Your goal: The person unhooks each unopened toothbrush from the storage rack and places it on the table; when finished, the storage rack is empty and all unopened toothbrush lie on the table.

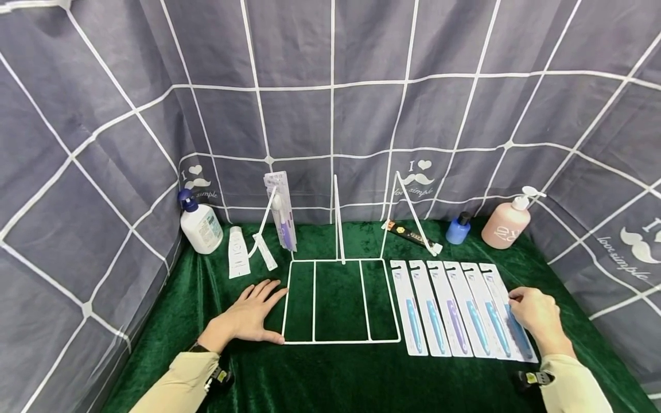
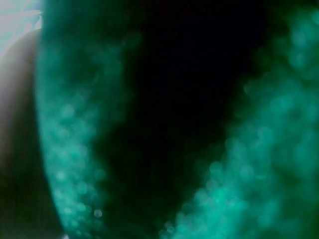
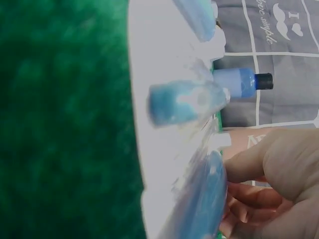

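A white wire rack (image 1: 338, 343) stands in the middle, its base split by thin bars and its uprights slanting at the back. My left hand (image 1: 250, 312) lies with fingers spread on the cloth, thumb and index finger at the rack's left side. To the rack's right is a row of several packaged toothbrushes (image 1: 435, 310), mostly blue, one purple. With thumb and curled fingers, my right hand (image 1: 537, 315) pinches the right edge of the last packaged toothbrush (image 3: 212, 184). A purple packaged toothbrush (image 1: 283, 212) stands upright at the rack's left upright. The left wrist view is dark and blurred.
Behind the left hand are a white pump bottle (image 1: 201, 229), a white tube (image 1: 238, 252) and a small white packet (image 1: 265, 251). At the back right, a black box (image 1: 408, 232), a blue bottle (image 1: 458, 228) and a pink pump bottle (image 1: 506, 225) stand before the grey curtain (image 1: 294, 120).
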A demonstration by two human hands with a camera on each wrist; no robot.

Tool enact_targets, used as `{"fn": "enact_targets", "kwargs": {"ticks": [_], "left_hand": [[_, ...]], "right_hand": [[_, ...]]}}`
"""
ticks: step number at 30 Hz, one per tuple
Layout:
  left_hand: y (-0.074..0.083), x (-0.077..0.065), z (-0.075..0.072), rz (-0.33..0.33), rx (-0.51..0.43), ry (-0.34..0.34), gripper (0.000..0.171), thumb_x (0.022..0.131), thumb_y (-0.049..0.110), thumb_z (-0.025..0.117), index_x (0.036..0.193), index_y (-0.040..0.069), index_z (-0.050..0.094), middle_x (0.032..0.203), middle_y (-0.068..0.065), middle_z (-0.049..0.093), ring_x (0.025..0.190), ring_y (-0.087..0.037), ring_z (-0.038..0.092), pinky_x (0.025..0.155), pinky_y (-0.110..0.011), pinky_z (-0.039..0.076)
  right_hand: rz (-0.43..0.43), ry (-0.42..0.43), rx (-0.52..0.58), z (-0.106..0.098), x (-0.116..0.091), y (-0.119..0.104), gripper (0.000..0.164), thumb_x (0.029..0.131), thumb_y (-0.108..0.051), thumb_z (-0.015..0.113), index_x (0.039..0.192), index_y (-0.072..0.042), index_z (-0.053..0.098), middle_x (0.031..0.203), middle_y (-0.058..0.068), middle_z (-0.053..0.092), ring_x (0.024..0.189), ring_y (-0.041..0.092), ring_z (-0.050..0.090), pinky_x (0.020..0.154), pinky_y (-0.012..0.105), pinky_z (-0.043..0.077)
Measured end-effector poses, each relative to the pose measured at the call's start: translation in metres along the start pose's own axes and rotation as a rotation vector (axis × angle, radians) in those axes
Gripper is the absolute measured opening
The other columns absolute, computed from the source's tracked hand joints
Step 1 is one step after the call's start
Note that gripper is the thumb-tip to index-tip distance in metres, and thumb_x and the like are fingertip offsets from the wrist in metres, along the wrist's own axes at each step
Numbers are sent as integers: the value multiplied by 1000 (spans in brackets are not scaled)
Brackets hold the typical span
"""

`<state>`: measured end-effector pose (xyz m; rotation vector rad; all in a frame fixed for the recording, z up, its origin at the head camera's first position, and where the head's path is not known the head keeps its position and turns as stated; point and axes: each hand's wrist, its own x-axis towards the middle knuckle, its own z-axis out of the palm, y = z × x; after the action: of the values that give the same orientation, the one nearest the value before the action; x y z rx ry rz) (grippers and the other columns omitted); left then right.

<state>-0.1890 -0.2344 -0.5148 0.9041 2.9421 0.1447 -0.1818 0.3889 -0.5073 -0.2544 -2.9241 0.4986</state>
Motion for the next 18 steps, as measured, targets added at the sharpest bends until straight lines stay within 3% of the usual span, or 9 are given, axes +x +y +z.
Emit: {"fn": "enact_targets", "kwargs": {"ticks": [5,10,18], "left_hand": [[-1,0,1,-13,4,-22,112,55,88,47,145,25,25,149,-7,22,136,-30,19,102,-56,22],[-1,0,2,-14,8,-24,112,55,89,46,145,26,24,149,-6,21,136,-29,18,102,-56,21],[-1,1,3,-14,1,-20,112,55,88,48,145,27,24,149,-6,22,136,-30,19,102,-57,21]], "right_hand": [[-103,137,35,1,-1,-21,24,77,-8,52,95,-1,66,78,14,64,67,34,56,57,48,37],[-271,301,124,0,-3,-56,18,76,-6,58,91,-4,69,70,9,63,60,23,55,55,43,41],[-455,288,233,3,-10,-112,17,76,-5,66,91,-10,69,74,1,65,63,10,57,57,27,47]]}}
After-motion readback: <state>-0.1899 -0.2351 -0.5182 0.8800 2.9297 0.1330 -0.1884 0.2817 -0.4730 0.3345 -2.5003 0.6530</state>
